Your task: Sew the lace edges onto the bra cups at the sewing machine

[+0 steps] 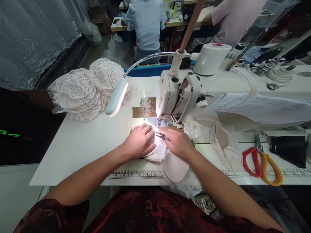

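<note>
Under the sewing machine's needle area (159, 121) lies a white lace cup piece (159, 153). My left hand (139, 140) rests on its left side, fingers stretched over the fabric and the thumb apart from them. My right hand (179, 142) is closed around small dark thread snips (164, 137), whose pointed tips face left over the lace. That hand also touches the right side of the piece. Nearer to me, a smooth white oval cup (176, 168) with a lace edge hangs slightly over the table's front edge. My right palm and fingers are partly hidden.
Stacked lace cups (77, 90) stand at the back left. A bendable lamp (118, 97) hangs over the table (87, 145). Large scissors (262, 165) with red and yellow handles lie at right, near sheer fabric scraps (224, 145). Two people sit working beyond the machine (218, 87).
</note>
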Demonstrator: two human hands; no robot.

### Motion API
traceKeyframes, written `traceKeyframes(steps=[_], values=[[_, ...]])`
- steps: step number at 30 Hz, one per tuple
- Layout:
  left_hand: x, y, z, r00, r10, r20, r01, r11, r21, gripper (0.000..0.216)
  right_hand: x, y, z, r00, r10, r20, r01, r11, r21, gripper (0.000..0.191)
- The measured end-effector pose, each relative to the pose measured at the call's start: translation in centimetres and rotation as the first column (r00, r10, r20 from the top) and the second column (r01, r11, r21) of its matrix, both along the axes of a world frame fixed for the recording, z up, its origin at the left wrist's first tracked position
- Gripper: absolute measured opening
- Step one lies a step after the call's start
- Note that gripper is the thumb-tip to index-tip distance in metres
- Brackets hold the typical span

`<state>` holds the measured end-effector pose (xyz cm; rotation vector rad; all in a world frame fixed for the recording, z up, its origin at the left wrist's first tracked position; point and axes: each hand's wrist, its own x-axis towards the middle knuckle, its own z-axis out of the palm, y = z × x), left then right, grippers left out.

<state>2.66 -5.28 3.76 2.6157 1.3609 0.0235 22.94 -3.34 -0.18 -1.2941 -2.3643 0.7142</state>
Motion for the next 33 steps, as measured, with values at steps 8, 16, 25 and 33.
traceKeyframes(steps=[8,16,25,33], values=[[-0.6,1.7,0.0,0.984,-0.167,0.060,0.168,0.986,-0.014,0.050,0.1,0.0,0.3,0.994,0.007,0.107,-0.018,0.994,0.110,0.013],[-1.2,2.2,-0.5,0.976,-0.120,0.183,0.130,0.991,-0.039,0.054,0.2,0.1,0.1,0.995,0.045,0.088,-0.058,0.987,0.149,0.020],[-1.1,3.0,-0.4,0.960,-0.231,0.159,0.241,0.969,-0.049,0.055,-0.1,0.2,0.6,0.985,-0.008,0.171,-0.007,0.996,0.088,0.031],[-1.0,2.9,-0.5,0.978,-0.176,0.113,0.178,0.984,-0.014,0.060,-0.2,-0.2,-0.4,0.987,-0.035,0.155,0.001,0.978,0.209,0.014]])
